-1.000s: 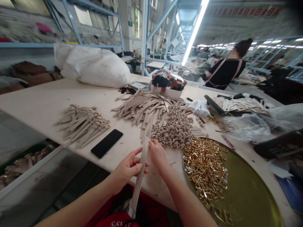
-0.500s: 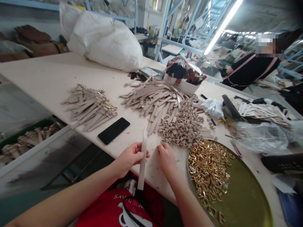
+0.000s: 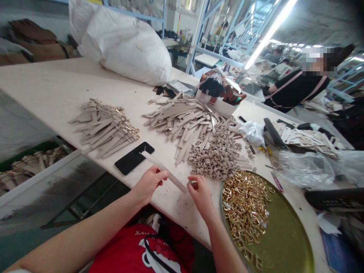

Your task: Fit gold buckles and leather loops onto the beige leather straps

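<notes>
My left hand (image 3: 148,184) pinches a beige strap (image 3: 175,181) near its middle. The strap slants, its far end over the black phone (image 3: 129,163) and its near end by my right hand (image 3: 200,194). The right hand's thumb and forefinger are closed together; something small may be between them, too small to make out. Just beyond that hand lies a heap of small beige loops (image 3: 212,161). A pile of loose beige straps (image 3: 182,121) spreads behind it. To the right, gold buckles (image 3: 244,208) fill one side of a round olive tray (image 3: 290,227).
Straps fitted with gold buckles (image 3: 106,129) lie at the left of the table (image 3: 51,85). A big white sack (image 3: 122,45) rests at the back. Clear plastic bags (image 3: 307,170) lie at right. Beyond the table is a person in black (image 3: 298,89).
The strap in my left hand has swung from nearly upright to a slant, its near end now close to my right hand. The right fingers have shifted slightly. The view has moved a little.
</notes>
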`<state>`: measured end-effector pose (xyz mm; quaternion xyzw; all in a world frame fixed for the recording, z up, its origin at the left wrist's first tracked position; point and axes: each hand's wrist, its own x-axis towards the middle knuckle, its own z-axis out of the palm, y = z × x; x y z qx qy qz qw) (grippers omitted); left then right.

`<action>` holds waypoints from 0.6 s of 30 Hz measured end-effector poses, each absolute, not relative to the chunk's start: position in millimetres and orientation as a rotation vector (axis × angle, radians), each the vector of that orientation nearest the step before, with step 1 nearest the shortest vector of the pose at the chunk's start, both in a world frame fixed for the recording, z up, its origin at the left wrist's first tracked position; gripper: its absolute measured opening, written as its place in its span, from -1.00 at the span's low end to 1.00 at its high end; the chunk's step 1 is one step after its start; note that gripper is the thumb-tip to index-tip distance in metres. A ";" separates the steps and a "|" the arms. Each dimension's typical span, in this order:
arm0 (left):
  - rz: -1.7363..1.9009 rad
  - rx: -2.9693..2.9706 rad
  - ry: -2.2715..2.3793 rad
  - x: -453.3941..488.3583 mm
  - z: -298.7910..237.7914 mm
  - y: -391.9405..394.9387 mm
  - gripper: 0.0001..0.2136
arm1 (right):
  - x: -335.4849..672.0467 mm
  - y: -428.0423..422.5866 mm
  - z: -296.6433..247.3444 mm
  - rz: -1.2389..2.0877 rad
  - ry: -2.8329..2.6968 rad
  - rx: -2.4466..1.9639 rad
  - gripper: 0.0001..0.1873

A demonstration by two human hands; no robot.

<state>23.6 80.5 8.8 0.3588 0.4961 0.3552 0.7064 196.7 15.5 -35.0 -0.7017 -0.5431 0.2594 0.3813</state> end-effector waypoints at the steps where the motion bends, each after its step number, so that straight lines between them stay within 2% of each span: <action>1: 0.806 0.807 1.103 22.2 7.8 79.6 -0.87 | 195.1 10.3 -32.4 0.763 -1.272 -1.725 -0.84; 4: 0.851 0.772 1.057 19.7 6.1 75.8 -0.86 | 189.3 -3.6 -25.8 1.005 -0.948 -1.562 -0.76; 8: 0.890 0.662 1.039 19.3 8.6 69.6 -0.85 | 183.0 -11.8 -23.2 1.166 -0.563 -1.353 -0.71; 12: 0.889 0.526 0.993 18.2 13.4 61.9 -0.87 | 175.6 -12.9 -22.4 1.219 -0.256 -1.132 -0.74; 18: 0.866 0.363 0.996 16.4 14.3 49.2 -0.93 | 164.3 -18.4 -20.8 1.213 -0.172 -1.093 -0.75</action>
